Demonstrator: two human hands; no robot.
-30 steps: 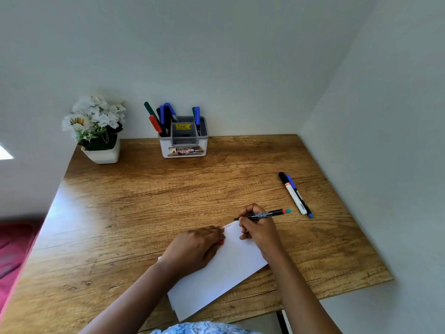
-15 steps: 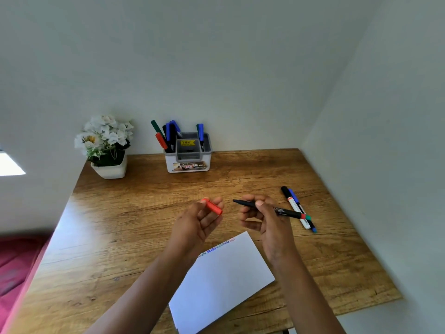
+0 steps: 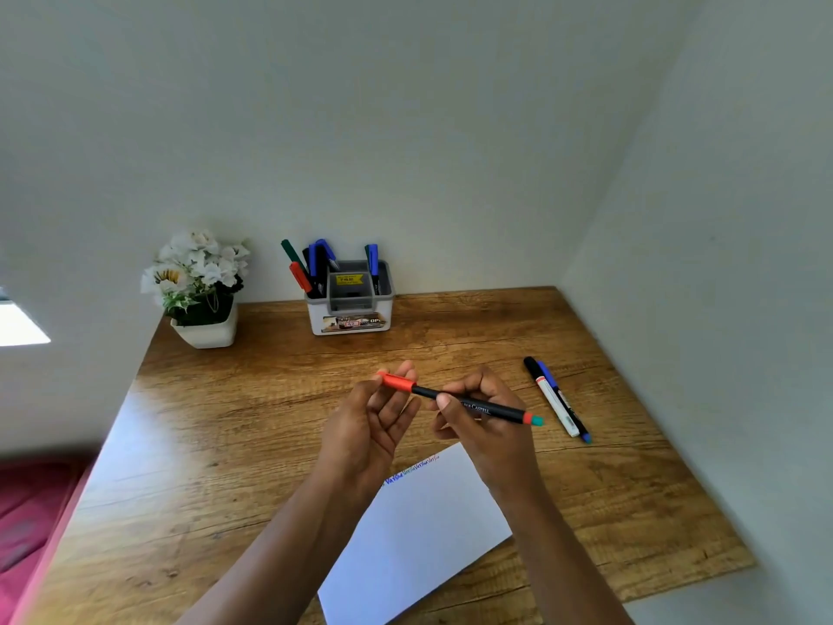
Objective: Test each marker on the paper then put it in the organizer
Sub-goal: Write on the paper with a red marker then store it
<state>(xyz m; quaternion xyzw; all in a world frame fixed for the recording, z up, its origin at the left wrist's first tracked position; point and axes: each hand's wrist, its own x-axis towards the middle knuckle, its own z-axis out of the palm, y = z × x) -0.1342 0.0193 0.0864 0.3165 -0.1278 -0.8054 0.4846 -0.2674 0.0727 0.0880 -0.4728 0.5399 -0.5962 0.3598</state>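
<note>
A black marker (image 3: 478, 406) with a red band and teal end is held above the desk by my right hand (image 3: 482, 421), which grips its barrel. My left hand (image 3: 369, 421) pinches its red cap (image 3: 396, 382), which sits on the marker's tip. Below my hands lies a white sheet of paper (image 3: 423, 534) with coloured scribbles along its top edge. The grey and white organizer (image 3: 349, 309) stands at the back against the wall with several markers in it. Two more markers (image 3: 556, 401), one white with a black cap and one blue, lie side by side on the desk to the right.
A white pot of white flowers (image 3: 198, 290) stands at the back left of the wooden desk (image 3: 225, 444). Walls close the desk in at the back and on the right. A pink surface (image 3: 31, 525) lies beyond the left edge.
My hands lifted off the paper and rose above the desk. The red cap, apart from the marker half a second ago, now sits on its tip.
</note>
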